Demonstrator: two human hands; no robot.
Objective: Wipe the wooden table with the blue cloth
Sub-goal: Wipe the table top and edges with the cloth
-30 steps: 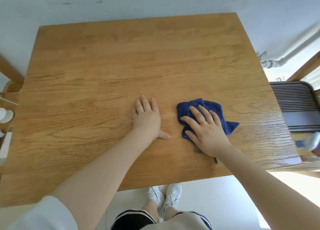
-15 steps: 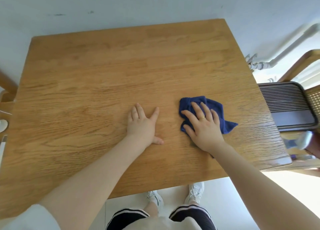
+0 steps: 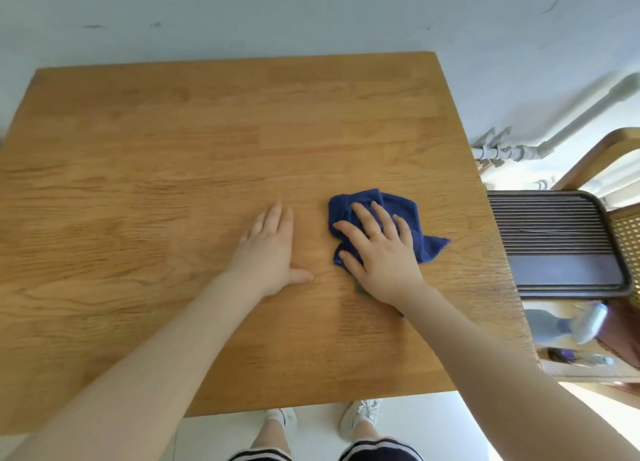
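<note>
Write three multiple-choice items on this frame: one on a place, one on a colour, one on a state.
1. Where does the cloth lie on the table?
A. far left corner
B. right of the middle
C. hanging off the near edge

2. What colour is the cloth?
A. blue
B. red
C. white

3. How does the left hand rest?
A. clenched in a fist
B. gripping the cloth
C. flat on bare wood

Answers: 1 B, it sits under the right hand, right of the middle. 2 A, dark blue fabric. 3 C, the fingers lie flat, apart from the cloth.

Bright daylight, wide-angle warp, slight blur.
</note>
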